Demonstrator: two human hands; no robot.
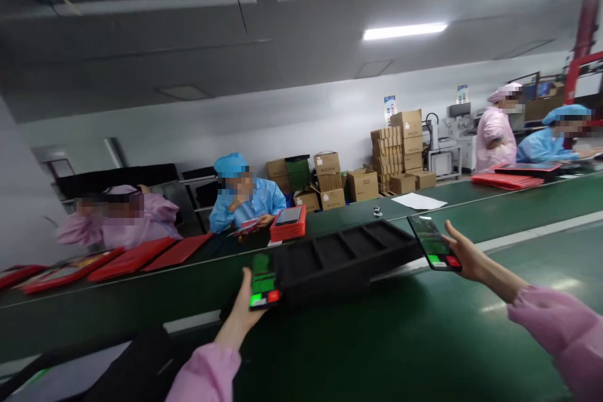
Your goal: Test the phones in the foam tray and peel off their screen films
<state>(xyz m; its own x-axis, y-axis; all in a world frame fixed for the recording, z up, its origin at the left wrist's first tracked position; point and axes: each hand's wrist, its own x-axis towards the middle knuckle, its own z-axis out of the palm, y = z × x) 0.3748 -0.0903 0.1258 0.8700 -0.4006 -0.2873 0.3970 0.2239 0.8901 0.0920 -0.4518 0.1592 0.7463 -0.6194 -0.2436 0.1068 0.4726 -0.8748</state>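
My left hand is closed on a smartphone whose lit screen shows a green and a red block near its lower edge. A second smartphone, with a similar green and red pair on its screen, is gripped along its right side by my right hand. Both phones are held up, tilted, apart from each other. Between them lies a black tray divided into several compartments, at the middle of the green bench. The left phone overlaps the tray's left end; the right phone is by its right end. Pink sleeves cover both my arms.
Across the green bench sit people in blue and pink workwear. Red trays are stacked before them. A white sheet lies beyond the black tray. At the lower left is a dark case. Cardboard boxes line the wall.
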